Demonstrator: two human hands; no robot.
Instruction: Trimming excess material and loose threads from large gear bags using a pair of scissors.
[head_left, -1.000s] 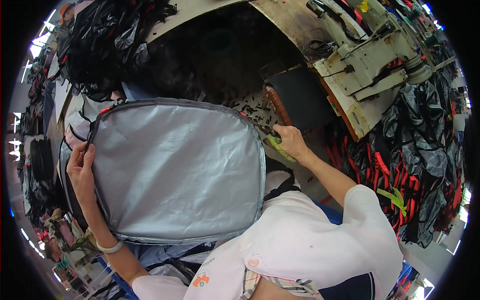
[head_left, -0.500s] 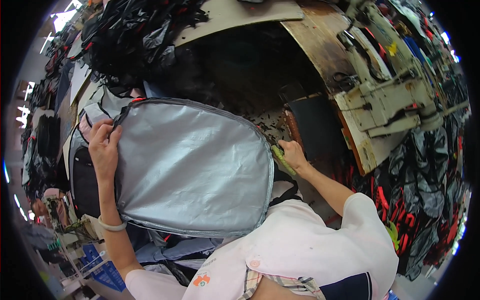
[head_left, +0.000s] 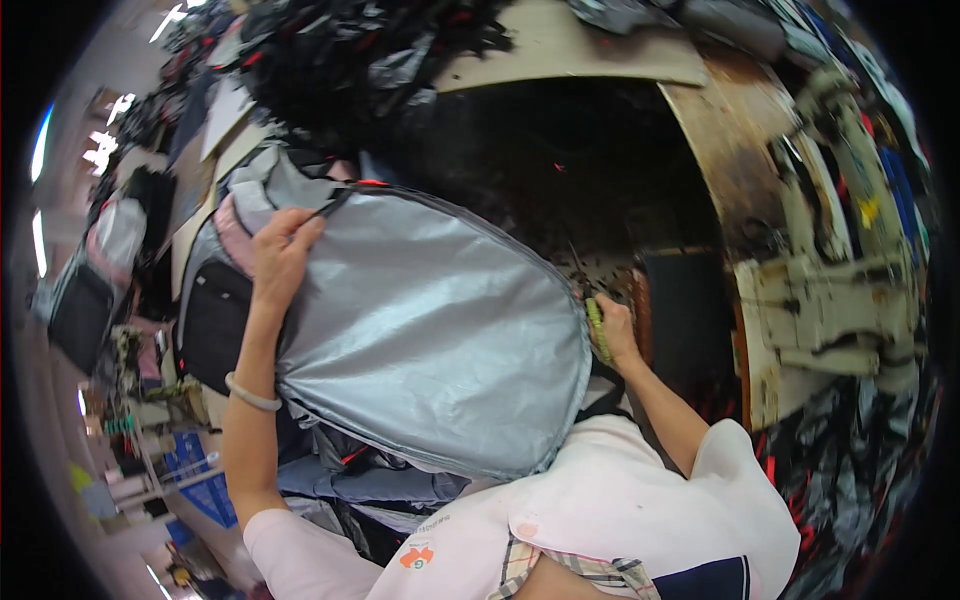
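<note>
Head view: a large grey fabric panel, rounded like the shell of a backpack, is held spread in front of the person, over the near edge of the wooden counter. The left hand is closed on the panel's upper left edge, where a dark piping runs along the rim; a pale bracelet is worn on that wrist. At the panel's right edge, the right hand is wrapped around a small green tool, whose tip is set against the seam; whether it is a thread snip cannot be told. Beyond the panel, a heap of black bags is piled at the counter's far side. To the right of the panel, a cream-coloured sewing machine is seen on the counter, blurred. Left of the panel, a black bag lies partly under it. Below the panel, the person's pale pink shirt fills the lower frame.
</note>
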